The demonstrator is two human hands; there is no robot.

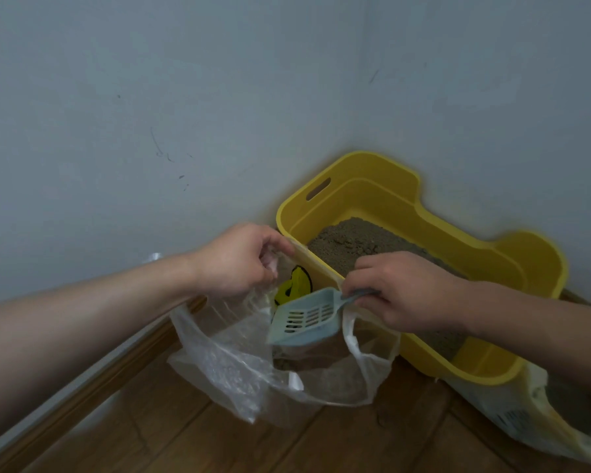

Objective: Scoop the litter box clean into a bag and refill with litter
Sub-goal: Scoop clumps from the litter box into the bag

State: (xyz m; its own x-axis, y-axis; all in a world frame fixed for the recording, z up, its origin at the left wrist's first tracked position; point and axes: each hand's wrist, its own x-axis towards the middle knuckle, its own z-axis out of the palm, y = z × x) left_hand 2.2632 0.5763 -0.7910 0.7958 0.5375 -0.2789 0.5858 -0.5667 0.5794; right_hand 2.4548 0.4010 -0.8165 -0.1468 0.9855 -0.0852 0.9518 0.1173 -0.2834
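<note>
A yellow litter box [512,264] stands in the room's corner, holding grey litter [352,240]. Left of it a clear plastic bag [239,367] with a yellow print sits open on the floor. My left hand [239,257] pinches the bag's upper edge and holds it up against the box's near rim. My right hand [406,291] grips the handle of a pale blue slotted scoop [307,319], whose head is tilted down over the bag's mouth. Some dark litter lies at the bottom of the bag.
The floor [321,445] is wood planks with a wooden baseboard [93,380] along the left wall. A litter sack [539,411] in white plastic lies at the lower right, under my right forearm. Grey walls close in behind the box.
</note>
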